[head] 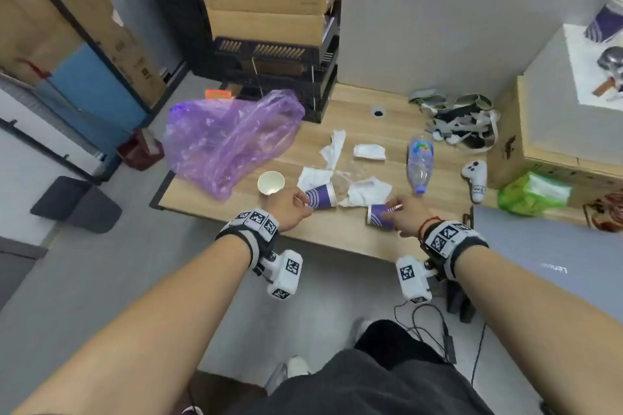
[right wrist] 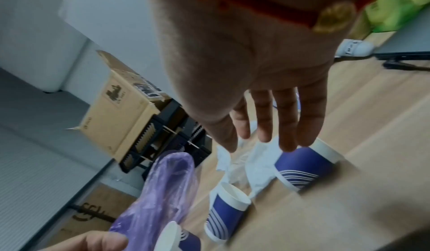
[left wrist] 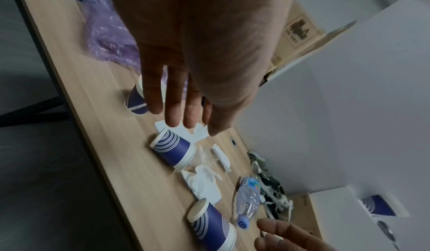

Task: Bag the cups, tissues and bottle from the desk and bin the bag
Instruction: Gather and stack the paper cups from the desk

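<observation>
Your left hand and right hand reach with fingers straight and empty, one over each tipped purple paper cup. Tissues and the bottle lie on the worktop. The purple bag sits at its left edge, within easy reach for loading.

From the head view we see even, soft indoor light with no hard glare; the worktop reads bright, and shadows under the things lying on it are faint. Straight lines bow towards the frame edges, and the far corners smear. Both wrist views look dimmer and cooler to us, with a grey-blue cast. In them the hands fill the frame top, close and soft: the left hand is dark and underexposed, the right hand is blurred. We also find the worktop's near edge streaked with motion blur.
</observation>
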### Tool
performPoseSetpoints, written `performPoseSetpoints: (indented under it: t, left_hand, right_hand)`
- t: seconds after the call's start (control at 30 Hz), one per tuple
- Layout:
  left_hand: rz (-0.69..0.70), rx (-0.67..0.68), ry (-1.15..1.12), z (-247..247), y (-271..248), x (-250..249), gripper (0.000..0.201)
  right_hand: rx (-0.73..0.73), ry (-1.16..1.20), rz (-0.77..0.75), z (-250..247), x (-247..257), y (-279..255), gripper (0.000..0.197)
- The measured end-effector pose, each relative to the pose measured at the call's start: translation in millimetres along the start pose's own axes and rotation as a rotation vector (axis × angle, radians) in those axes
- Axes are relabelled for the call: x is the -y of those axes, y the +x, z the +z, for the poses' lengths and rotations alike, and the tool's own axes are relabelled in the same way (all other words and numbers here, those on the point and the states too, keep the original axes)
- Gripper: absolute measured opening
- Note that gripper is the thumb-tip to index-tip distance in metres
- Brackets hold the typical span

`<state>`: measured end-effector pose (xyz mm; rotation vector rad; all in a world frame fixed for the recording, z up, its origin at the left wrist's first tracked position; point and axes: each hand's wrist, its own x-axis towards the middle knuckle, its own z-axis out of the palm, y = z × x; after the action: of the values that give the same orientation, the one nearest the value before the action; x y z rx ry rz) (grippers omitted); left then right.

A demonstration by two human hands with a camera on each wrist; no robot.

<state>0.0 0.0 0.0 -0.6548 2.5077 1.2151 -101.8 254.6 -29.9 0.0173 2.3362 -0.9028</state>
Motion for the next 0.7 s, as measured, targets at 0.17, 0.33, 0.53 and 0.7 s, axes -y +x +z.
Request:
performPoseSetpoints:
  t: [0.17,0.33,0.53,0.7]
  left_hand:
    - [-0.078,-0.024,0.073,21,45,-1,0.038]
    - [-0.173,-0.086,0.143,35,92,-2,0.057]
    - [-0.248,-0.016,0.275,51,135,-2,0.080]
    - [-0.234,0.062,0.339,67,154,-3,0.088]
  right_hand:
    - [-0.001,0.008,0.214,1,-20,39,0.049]
    - [0.054,-0.099,0.316,7,-53,111,0.085]
    - [0.217,-0.193,0.337,-16,-25,127,0.044]
    - [0.377,-0.334,0.309,-33,-13,140,0.044]
